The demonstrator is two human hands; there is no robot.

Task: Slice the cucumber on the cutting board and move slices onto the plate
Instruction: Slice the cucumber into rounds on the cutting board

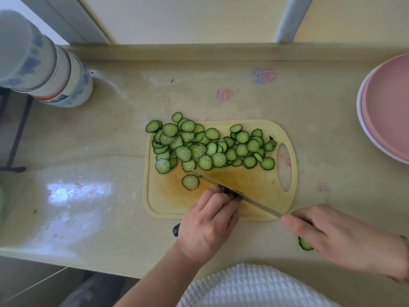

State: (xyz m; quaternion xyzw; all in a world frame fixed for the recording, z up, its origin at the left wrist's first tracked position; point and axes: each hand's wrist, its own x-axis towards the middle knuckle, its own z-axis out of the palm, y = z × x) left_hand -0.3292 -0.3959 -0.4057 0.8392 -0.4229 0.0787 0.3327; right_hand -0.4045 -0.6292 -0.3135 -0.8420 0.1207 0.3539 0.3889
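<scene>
A yellow cutting board (261,191) lies on the counter with a heap of several cucumber slices (210,145) across its far half. One slice (190,182) lies apart, near the blade. My left hand (210,220) curls over the uncut cucumber piece at the board's near edge; its dark end (176,230) sticks out to the left. My right hand (338,238) grips the knife handle. The knife blade (259,204) runs diagonally across the board, touching my left fingertips. A pink plate (389,120) sits at the right edge, holding no slices that I can see.
A stack of blue-patterned white bowls (51,74) stands at the far left of the counter. A stray cucumber slice (305,244) lies on the counter under my right hand. The counter's front edge runs close to my body.
</scene>
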